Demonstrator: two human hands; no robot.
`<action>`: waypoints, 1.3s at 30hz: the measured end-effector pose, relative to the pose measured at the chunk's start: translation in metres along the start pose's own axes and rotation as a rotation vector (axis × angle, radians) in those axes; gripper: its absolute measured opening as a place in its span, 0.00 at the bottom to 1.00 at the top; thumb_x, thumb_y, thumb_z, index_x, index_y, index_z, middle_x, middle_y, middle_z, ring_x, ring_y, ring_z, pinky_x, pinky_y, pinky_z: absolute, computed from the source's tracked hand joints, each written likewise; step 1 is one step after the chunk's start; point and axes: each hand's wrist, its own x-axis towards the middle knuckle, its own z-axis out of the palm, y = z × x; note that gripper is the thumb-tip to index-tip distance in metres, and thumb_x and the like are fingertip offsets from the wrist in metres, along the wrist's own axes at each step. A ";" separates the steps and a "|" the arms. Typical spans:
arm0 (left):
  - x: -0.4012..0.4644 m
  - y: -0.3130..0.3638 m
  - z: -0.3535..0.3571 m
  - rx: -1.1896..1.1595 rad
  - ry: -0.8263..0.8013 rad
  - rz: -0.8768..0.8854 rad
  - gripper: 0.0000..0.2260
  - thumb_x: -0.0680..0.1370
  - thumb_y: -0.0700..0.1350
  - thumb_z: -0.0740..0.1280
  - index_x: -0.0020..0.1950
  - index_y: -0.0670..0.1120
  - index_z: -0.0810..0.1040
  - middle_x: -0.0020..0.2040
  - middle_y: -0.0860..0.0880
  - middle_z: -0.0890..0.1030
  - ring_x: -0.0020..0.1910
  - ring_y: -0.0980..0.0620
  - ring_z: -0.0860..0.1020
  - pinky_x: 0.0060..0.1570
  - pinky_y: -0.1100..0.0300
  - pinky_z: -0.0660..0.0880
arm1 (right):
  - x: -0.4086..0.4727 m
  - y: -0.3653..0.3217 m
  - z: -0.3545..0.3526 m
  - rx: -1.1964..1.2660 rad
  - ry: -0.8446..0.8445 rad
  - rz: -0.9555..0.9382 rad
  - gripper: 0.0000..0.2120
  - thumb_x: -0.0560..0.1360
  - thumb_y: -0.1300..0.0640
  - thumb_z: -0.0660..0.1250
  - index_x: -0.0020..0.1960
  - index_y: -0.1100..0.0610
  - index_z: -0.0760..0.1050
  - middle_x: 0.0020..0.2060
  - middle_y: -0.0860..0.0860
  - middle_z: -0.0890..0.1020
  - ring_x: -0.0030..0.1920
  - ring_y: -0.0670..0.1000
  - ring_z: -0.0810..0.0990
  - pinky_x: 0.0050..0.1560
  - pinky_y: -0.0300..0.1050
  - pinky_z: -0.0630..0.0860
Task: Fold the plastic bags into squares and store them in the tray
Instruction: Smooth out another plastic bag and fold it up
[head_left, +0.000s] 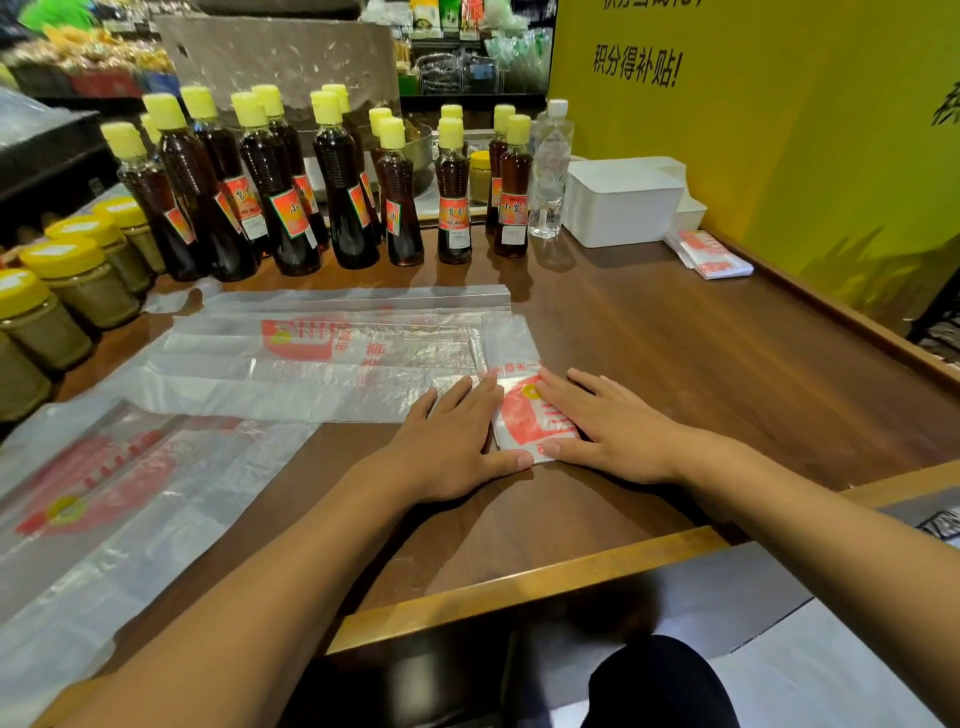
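Observation:
A clear plastic bag with red print (322, 358) lies in a long strip across the wooden table. Its right end is folded over into a thick white-and-red square (524, 415). My left hand (457, 441) lies flat on the strip just left of that fold, fingers straight, thumb at the fold's near edge. My right hand (608, 426) presses flat on the square's right side. A second bag (104, 509) lies spread at the near left. The white tray (618, 202) stands at the back right, with a stack of folded bags (711, 254) beside it.
Several dark sauce bottles with yellow caps (291, 197) stand in a row behind the bag. Yellow-lidded jars (67, 280) line the left edge. A clear water bottle (550, 171) stands left of the tray. A yellow wall (805, 145) borders the right side.

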 end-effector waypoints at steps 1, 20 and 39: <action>0.001 -0.001 -0.001 -0.010 -0.009 0.000 0.42 0.78 0.71 0.55 0.83 0.51 0.42 0.83 0.53 0.40 0.82 0.51 0.41 0.79 0.44 0.40 | 0.000 0.003 -0.003 0.035 -0.028 -0.006 0.39 0.78 0.30 0.50 0.82 0.43 0.40 0.81 0.41 0.43 0.81 0.48 0.42 0.79 0.50 0.41; -0.017 0.011 -0.006 -0.141 0.174 -0.029 0.42 0.74 0.68 0.68 0.81 0.53 0.55 0.80 0.51 0.59 0.78 0.48 0.55 0.75 0.48 0.52 | -0.008 -0.010 -0.015 0.242 0.056 0.063 0.43 0.74 0.35 0.70 0.81 0.44 0.52 0.79 0.51 0.59 0.78 0.54 0.55 0.75 0.52 0.54; -0.022 0.004 0.006 -0.420 0.600 -0.076 0.10 0.82 0.56 0.64 0.54 0.54 0.82 0.46 0.57 0.83 0.46 0.58 0.79 0.47 0.52 0.78 | -0.015 -0.031 0.008 0.641 0.560 0.061 0.05 0.80 0.53 0.69 0.53 0.52 0.82 0.40 0.48 0.85 0.41 0.46 0.82 0.44 0.48 0.78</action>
